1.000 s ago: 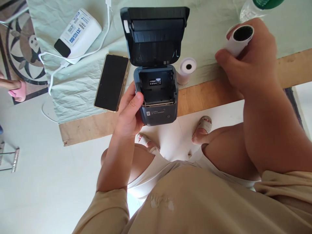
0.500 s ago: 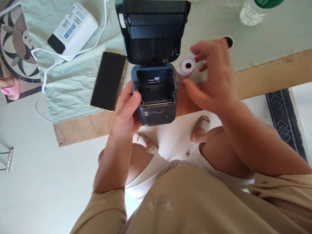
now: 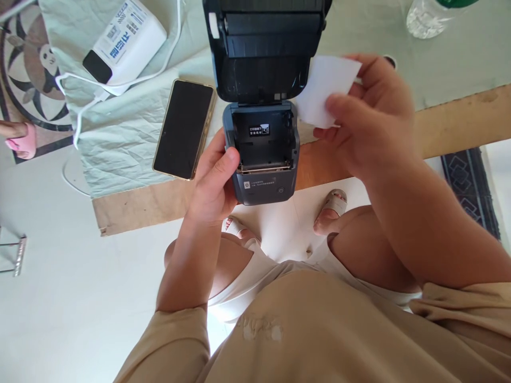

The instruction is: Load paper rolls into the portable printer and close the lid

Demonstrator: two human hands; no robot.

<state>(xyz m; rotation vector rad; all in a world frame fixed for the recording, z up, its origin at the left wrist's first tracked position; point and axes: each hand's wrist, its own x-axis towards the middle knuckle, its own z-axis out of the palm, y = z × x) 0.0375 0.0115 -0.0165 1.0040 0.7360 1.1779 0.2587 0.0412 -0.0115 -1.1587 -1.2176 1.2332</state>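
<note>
A: Two hands logged. Item one, label printer [image 3: 264, 159]: lid up, paper bay bare, sitting at the near edge of the board [image 3: 136, 207].

B: And who holds it?

A: Left hand [image 3: 213, 183], wrapped around the printer's left side, thumb curled over the bay rim, fingers closed on the body.

B: Item two?

A: Paper roll [image 3: 325, 88], white, just right of the printer's raised lid [image 3: 263, 53]. Right hand [image 3: 371, 119] pinches it, thumb at the front and fingers curled over the top and far side; most of the roll is in plain view.

B: Progress?

A: Judged from the layout: opening done, roll in hand, not yet seated in the bay; lid not yet shut.

B: Remainder?

A: Left of the printer, phone [image 3: 183, 130], dark screen, on the pale cloth [image 3: 120, 154]. Farther left, white power bank [image 3: 125, 45] with a cable [image 3: 131, 82]. Right of the lid, a clear bottle [image 3: 431, 16] at the frame's top edge.
</note>
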